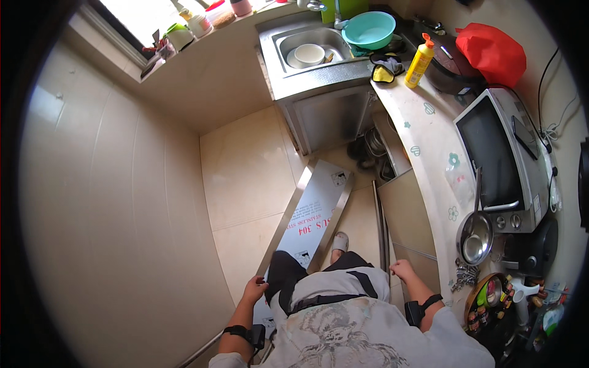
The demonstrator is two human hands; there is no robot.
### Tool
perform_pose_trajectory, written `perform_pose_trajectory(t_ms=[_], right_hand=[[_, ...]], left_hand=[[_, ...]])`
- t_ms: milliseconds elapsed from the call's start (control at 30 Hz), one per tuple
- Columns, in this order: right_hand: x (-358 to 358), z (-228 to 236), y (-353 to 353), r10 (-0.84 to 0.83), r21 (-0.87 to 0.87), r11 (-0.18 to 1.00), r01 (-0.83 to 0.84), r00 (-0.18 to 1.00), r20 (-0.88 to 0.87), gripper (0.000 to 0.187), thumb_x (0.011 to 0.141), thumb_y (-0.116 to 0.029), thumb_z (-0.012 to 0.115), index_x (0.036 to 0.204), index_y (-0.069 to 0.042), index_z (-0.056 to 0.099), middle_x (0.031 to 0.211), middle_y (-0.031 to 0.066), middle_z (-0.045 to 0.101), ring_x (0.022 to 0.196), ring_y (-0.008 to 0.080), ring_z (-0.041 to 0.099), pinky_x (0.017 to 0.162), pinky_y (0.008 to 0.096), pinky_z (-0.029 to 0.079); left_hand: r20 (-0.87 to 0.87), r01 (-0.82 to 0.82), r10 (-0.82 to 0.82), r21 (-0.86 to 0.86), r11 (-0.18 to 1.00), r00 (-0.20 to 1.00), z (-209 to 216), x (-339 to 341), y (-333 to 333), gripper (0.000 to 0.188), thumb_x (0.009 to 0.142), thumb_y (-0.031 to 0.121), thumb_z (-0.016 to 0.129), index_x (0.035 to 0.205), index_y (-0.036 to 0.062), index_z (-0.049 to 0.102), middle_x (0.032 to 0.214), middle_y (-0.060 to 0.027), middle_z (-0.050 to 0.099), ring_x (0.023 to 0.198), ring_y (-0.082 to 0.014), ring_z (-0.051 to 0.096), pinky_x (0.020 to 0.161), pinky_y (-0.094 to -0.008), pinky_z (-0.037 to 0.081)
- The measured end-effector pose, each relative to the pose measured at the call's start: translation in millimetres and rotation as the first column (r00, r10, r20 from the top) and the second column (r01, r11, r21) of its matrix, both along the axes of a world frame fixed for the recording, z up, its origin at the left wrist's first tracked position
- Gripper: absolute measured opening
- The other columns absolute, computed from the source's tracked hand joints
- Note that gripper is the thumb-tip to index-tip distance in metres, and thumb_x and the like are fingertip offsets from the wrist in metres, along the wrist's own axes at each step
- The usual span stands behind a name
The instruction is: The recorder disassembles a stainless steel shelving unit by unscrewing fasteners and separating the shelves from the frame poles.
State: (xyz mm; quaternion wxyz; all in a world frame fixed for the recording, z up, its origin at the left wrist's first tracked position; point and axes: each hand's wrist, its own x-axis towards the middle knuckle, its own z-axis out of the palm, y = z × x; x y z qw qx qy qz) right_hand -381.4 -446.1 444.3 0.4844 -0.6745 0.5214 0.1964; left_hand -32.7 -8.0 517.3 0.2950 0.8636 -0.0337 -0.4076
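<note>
My left hand is down beside my left thigh, over the edge of a long steel panel. Its fingers are curled, with a dark bit at the fingertips that I cannot make out. The panel lies aslant on the floor, covered in pale film with red and black print; my leg hides part of it. On the right, my right hand is closed in a fist near the cupboard front. Beside it stand long, thin dark metal bars; whether the fist touches them, or what is in it, is hidden.
A steel sink holds a white bowl; a teal basin is beside it. Along the right counter are a yellow bottle, a microwave-like oven and a pan. Pots fill the open cupboard.
</note>
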Motion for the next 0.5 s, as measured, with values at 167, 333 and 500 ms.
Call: perform_pose_trajectory(t_ms=[167, 333, 500], right_hand=[[73.4, 26.9, -16.4, -0.4, 0.135, 0.916, 0.378, 0.888, 0.226, 0.013, 0.073, -0.015, 0.061, 0.073, -0.002, 0.061, 0.06, 0.0054, 0.061, 0.045, 0.0108, 0.047, 0.039, 0.0266, 0.035], [74.5, -26.5, 20.2, -0.396, 0.149, 0.91, 0.388, 0.918, 0.032, 0.015, 0.071, -0.016, 0.062, 0.076, -0.001, 0.062, 0.06, 0.0069, 0.061, 0.046, 0.0124, 0.05, 0.039, 0.0275, 0.036], [82.5, -57.8, 66.9, -0.547, 0.071, 0.826, 0.559, 0.826, -0.135, 0.017, 0.065, -0.014, 0.062, 0.076, -0.001, 0.064, 0.061, 0.0106, 0.062, 0.048, 0.0189, 0.055, 0.045, 0.0336, 0.043]], left_hand=[[0.091, 0.04, -0.041, 0.016, 0.999, 0.995, 18.8, 64.7, -51.2, 0.035, 0.07, 0.015, 0.064, 0.101, -0.0004, 0.056, 0.091, -0.0123, 0.061, 0.085, -0.0203, 0.058, 0.075, -0.0305, 0.046], [0.051, 0.109, -0.106, -0.06, 0.992, 0.993, 30.1, 161.6, -116.2, 0.032, 0.071, 0.011, 0.063, 0.1, 0.0005, 0.055, 0.091, -0.0092, 0.061, 0.083, -0.0168, 0.057, 0.074, -0.0281, 0.046], [-0.143, 0.343, -0.342, -0.016, 0.939, 0.929, 13.4, 260.0, -168.0, 0.033, 0.073, 0.012, 0.064, 0.103, -0.0001, 0.054, 0.093, -0.0097, 0.06, 0.084, -0.0173, 0.057, 0.074, -0.0288, 0.046]])
